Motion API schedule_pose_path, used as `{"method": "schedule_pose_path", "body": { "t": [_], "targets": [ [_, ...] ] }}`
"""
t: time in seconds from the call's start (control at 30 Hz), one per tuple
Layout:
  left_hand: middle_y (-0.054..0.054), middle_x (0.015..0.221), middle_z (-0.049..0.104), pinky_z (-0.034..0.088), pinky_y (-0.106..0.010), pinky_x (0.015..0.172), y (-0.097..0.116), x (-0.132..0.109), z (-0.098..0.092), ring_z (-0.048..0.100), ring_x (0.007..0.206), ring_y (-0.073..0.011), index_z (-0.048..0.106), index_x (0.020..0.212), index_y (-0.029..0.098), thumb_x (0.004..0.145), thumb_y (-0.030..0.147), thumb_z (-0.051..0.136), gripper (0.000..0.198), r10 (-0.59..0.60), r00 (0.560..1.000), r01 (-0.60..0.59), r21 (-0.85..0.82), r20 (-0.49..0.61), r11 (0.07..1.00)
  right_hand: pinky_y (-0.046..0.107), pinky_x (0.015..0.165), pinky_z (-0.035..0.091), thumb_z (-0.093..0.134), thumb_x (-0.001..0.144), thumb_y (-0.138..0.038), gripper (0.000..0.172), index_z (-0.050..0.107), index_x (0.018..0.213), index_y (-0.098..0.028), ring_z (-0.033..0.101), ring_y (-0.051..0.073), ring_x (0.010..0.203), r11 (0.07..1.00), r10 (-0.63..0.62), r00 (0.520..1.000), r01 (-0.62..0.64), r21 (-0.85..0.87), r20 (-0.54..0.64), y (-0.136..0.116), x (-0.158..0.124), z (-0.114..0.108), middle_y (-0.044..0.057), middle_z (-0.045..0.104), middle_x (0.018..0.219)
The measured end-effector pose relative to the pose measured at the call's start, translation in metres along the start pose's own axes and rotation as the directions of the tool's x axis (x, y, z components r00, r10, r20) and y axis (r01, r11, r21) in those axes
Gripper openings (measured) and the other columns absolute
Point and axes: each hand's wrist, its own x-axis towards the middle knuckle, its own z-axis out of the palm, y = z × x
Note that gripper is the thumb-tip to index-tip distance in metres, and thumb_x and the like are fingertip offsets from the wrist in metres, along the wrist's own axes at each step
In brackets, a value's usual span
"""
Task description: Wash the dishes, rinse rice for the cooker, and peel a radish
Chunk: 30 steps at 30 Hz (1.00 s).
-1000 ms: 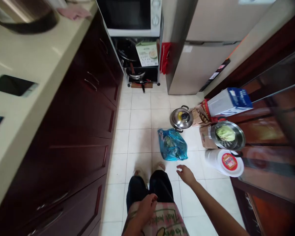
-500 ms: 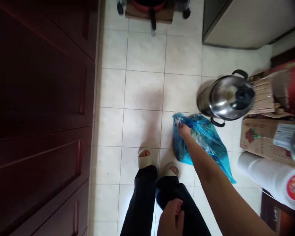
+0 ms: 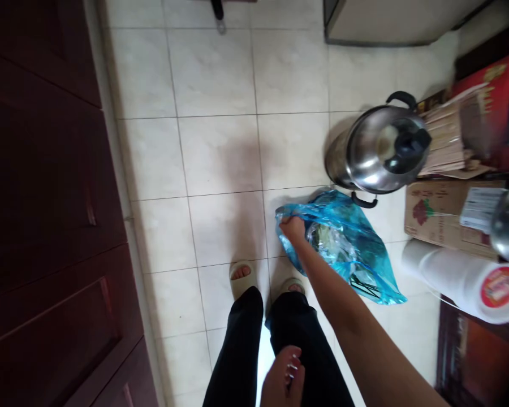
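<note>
A blue plastic bag point(image 3: 371, 249) rests on the tiled floor to the right of my feet, its mouth spread wide. My right hand point(image 3: 292, 227) has its fingers closed on the bag's left edge, partly behind the thin plastic. Inside the bag lies a clear plastic-wrapped bundle point(image 3: 328, 237) with pale green contents, perhaps vegetables. Thin dark green stalks point(image 3: 365, 287) show lower in the bag. Low in front of my dark trousers, my left hand point(image 3: 282, 376) hangs with its fingers curled and nothing visible in it.
A lidded steel pot point(image 3: 375, 147) stands just beyond the bag. Along the right are a cardboard box point(image 3: 439, 212), folded cardboard point(image 3: 445, 138) and a white container with a red label point(image 3: 462, 282). Dark red cabinets point(image 3: 46, 226) line the left. A grey-white cabinet point(image 3: 385, 22) stands at the back.
My right hand has drawn the bag's edge to the left, and the mouth gapes wider, showing more of the wrapped bundle. The view has shifted; my left hand stays low and curled.
</note>
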Motion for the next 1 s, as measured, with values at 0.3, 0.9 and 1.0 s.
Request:
{"method": "schedule_pose_path", "body": {
  "t": [0.3,0.9,1.0],
  "targets": [
    [-0.006,0.084,0.068,0.050,-0.033,0.074,-0.002,0.006,-0.007,0.065,0.076,-0.0196,0.066,0.099,0.019,0.063,0.063,0.068,0.057,-0.140,0.989,0.146,-0.201,0.041,0.969,0.036,0.080,0.052,0.059,0.075,-0.029,0.020,0.062,0.093,-0.019,0.064,0.022,0.088,0.873,-0.178,0.962,0.251,0.418,-0.207,0.150,-0.195,-0.052,0.009,0.068,0.096],
    [-0.026,0.148,0.031,0.024,-0.052,0.111,0.213,0.045,0.137,0.023,0.140,-0.0373,0.034,0.142,0.007,0.079,0.045,0.063,0.078,0.716,0.564,-0.578,0.816,0.412,-0.015,0.051,0.096,0.048,0.071,0.073,-0.037,0.035,0.057,0.099,-0.017,0.060,0.029,0.108,0.689,0.540,0.598,0.090,0.719,-0.592,0.308,-0.376,-0.224,0.014,0.063,0.111],
    [-0.024,0.154,0.021,0.016,-0.058,0.111,0.251,0.065,0.171,0.018,0.141,-0.0397,0.028,0.146,0.012,0.078,0.039,0.066,0.082,0.700,0.535,-0.518,0.838,0.474,-0.172,0.050,0.092,0.052,0.072,0.072,-0.036,0.036,0.057,0.099,-0.019,0.061,0.031,0.107,0.648,0.558,0.622,0.086,0.756,-0.549,0.324,-0.419,-0.215,0.014,0.064,0.111]
  ]
}}
